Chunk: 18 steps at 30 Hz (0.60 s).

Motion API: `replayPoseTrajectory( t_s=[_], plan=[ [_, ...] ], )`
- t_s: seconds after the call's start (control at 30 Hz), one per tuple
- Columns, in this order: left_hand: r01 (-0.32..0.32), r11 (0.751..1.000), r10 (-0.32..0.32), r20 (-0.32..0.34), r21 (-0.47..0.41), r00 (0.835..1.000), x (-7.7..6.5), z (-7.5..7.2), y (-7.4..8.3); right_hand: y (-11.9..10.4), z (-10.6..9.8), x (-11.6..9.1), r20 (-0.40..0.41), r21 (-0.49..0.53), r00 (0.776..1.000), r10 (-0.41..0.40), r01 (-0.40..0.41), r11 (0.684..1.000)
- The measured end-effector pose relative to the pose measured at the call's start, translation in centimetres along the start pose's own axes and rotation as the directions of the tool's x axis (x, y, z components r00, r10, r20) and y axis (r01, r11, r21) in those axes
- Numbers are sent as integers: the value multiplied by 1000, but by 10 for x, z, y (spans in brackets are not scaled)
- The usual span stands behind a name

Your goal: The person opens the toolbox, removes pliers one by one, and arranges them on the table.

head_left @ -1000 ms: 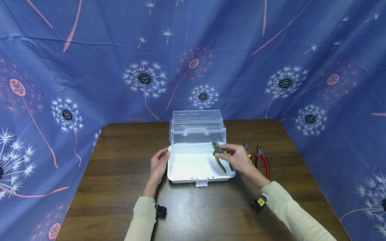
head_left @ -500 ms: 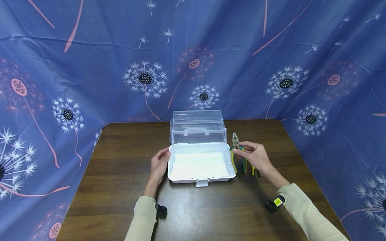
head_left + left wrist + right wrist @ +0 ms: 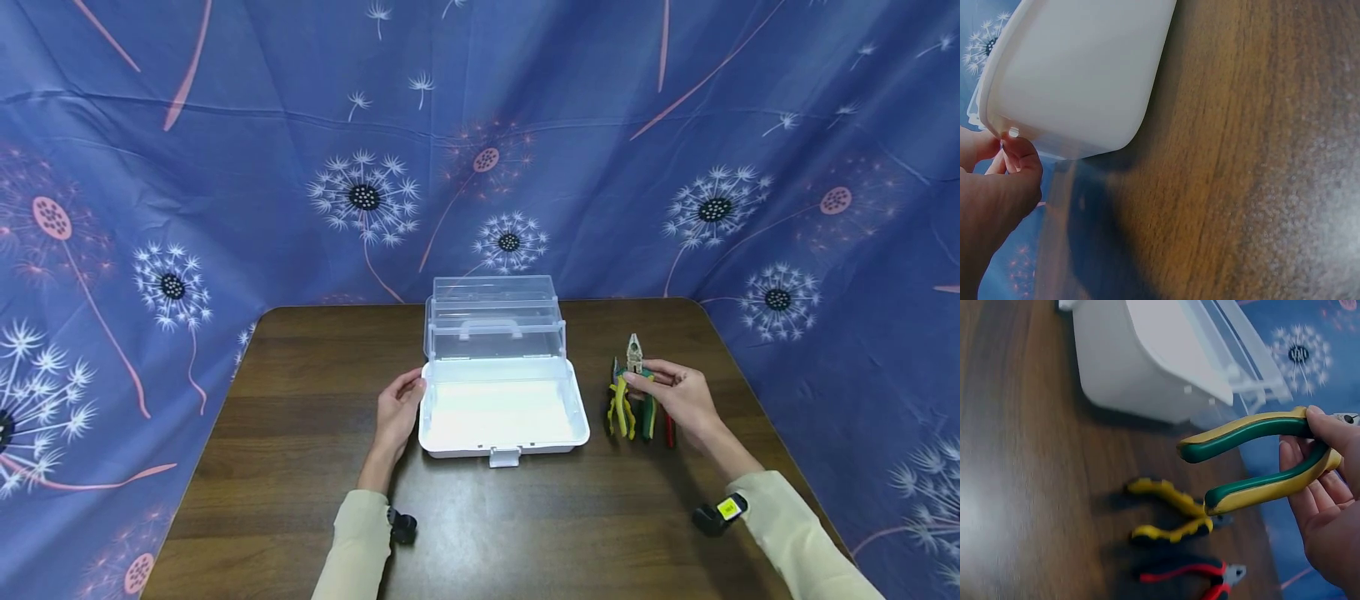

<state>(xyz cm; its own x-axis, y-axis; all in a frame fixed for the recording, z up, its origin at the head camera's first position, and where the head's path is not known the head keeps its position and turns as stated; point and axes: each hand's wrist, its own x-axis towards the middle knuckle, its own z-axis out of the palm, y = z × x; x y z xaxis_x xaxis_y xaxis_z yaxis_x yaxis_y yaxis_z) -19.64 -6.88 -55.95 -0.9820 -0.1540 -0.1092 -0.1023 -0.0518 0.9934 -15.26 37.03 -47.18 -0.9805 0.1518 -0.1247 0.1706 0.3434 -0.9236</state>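
A white plastic toolbox (image 3: 461, 452) stands on the table with its clear lid (image 3: 491, 342) raised at the back. My left hand (image 3: 397, 412) holds the box's left rim, thumb and finger pinching it in the left wrist view. In my right hand (image 3: 681, 402) are combination pliers (image 3: 1247, 432) with green and yellow handles, gripped near the pivot, jaws pointing away from me. They hang above the table, right of the box. Below them lie yellow-and-black pliers (image 3: 1175, 499) and red-and-black pliers (image 3: 1186, 569), the latter partly hidden by my hand in the head view.
The brown wooden table (image 3: 300, 467) ends at a blue curtain (image 3: 262, 208) with dandelion prints, behind and at both sides. A front latch (image 3: 505, 457) sticks out from the toolbox. Both wrists wear black cameras.
My right hand has carried the green-and-yellow pliers rightward, from over the toolbox to above the other pliers. The left hand has stayed at the box rim.
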Motion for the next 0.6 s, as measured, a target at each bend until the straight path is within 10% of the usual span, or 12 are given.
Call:
replayPoseTrajectory(
  t_s=[0.6],
  plan=[
    [-15, 1000, 15, -8, -27, 1000, 0, 0, 0, 48, -62, 7, -119, -204, 985, 125, -147, 968]
  ],
)
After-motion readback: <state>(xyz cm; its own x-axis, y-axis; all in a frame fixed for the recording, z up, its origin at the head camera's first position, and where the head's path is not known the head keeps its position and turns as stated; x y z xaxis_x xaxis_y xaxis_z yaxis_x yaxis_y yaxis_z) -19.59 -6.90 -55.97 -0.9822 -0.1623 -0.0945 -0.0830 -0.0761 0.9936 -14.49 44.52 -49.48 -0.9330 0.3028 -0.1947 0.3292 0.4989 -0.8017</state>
